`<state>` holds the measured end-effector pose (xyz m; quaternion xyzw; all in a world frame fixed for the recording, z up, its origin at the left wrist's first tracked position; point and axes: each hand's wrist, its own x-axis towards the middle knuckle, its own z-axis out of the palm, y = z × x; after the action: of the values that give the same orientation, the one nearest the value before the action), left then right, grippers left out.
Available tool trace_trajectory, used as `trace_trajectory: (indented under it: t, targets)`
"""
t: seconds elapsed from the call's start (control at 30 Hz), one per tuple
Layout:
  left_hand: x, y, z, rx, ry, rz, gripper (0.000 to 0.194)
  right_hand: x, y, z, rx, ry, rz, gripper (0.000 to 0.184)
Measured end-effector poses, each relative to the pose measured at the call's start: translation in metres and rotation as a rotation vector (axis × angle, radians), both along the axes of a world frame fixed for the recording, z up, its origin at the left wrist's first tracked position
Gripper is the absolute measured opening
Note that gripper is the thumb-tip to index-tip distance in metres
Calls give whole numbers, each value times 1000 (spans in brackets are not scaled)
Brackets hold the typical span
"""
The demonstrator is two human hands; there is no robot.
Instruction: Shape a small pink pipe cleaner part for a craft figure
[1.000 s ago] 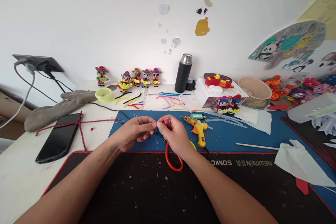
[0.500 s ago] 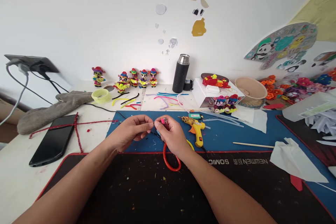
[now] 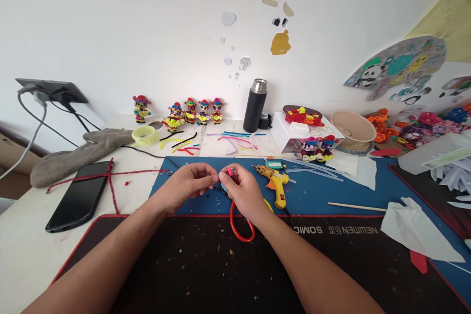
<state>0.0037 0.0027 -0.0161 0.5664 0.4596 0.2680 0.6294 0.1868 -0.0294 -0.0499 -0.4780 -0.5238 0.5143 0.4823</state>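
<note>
Above the front part of the blue mat, my left hand [image 3: 196, 181] is closed in a pinch, thumb against fingers. Whatever is between those fingertips is too small to make out. My right hand [image 3: 245, 191] faces it, fingertips almost touching, and is closed around a small piece with a bright pink end [image 3: 231, 171]; the rest of that piece is hidden by the fingers. From under the right hand a shiny red loop [image 3: 232, 225] hangs down over the black mat; it looks like a scissors handle, but its upper part is covered. A bit of yellow shows beside the wrist.
A yellow glue gun [image 3: 277, 189] lies just right of my right hand, near clear glue sticks [image 3: 320, 169]. Left are a phone [image 3: 79, 201] and dark red pipe cleaners [image 3: 112, 189]. Small pipe-cleaner figures [image 3: 176, 117] and a black flask [image 3: 255, 108] stand behind.
The whole view has shifted slightly down and right. Both hands keep nearly the same pose, fingertips close together; the pink end shows a little more clearly.
</note>
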Motion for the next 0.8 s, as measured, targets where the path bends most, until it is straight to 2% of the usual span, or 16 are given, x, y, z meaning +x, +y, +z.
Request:
trace_trajectory:
  t: [0.3, 0.8]
  targets:
    - [-1, 0, -1, 13, 7, -5, 35, 0, -1, 2, 12, -17, -8, 27]
    - [-2, 0, 0, 17, 19, -10, 40, 0, -2, 4, 14, -53, -11, 25]
